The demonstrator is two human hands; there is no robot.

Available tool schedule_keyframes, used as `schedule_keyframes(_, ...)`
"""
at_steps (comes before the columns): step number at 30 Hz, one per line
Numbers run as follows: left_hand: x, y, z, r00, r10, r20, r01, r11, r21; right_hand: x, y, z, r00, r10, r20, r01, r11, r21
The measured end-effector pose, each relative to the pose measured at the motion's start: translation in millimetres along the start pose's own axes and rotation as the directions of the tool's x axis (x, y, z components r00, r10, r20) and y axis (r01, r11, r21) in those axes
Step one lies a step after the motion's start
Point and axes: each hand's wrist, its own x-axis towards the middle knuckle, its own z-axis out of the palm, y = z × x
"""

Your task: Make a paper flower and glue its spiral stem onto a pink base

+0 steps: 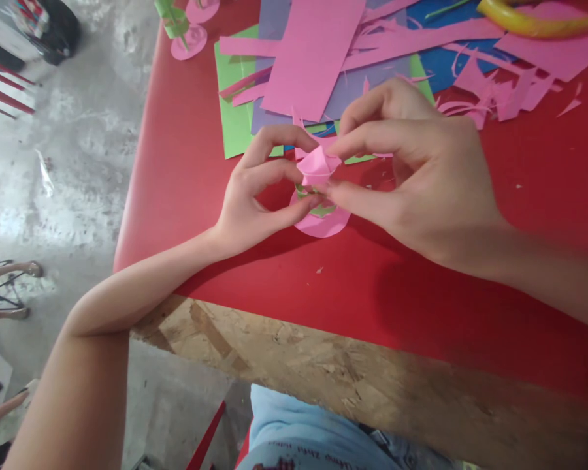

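Observation:
A small pink paper flower (316, 167) stands on a green stem above a round pink paper base (323, 223) on the red table (186, 170). My left hand (259, 189) curls round it from the left, thumb and fingers pinching the flower and stem. From the right, my right hand (411, 163) pinches the same flower between thumb and forefinger. Both hands are closed on the paper flower.
Sheets and strips of pink, green, purple and blue paper (313, 59) lie at the back of the table. Two finished paper flowers (189, 32) stand at the back left. A yellow curved object (534, 23) lies at the top right. The table's chipboard edge (323, 365) faces me.

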Motion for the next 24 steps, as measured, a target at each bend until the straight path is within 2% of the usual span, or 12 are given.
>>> schedule_keyframes(13, -2, 0, 1, 0.997, 0.063, -0.04, -0.064, 0.998, -0.014, 0, -1, -4, 0.999, 0.033, 0.04, -0.032, 0.999, -0.009)
schedule_keyframes(18, -2, -4, 2, 0.992, 0.107, -0.066, -0.112, 0.991, -0.073, -11, 2, -32, 0.993, 0.062, 0.102, -0.052, 0.994, -0.098)
schedule_keyframes(24, -3, -6, 3, 0.991, 0.116, -0.065, -0.12, 0.991, -0.067, -36, 5, -70, 0.979, 0.2, -0.048, -0.205, 0.943, -0.263)
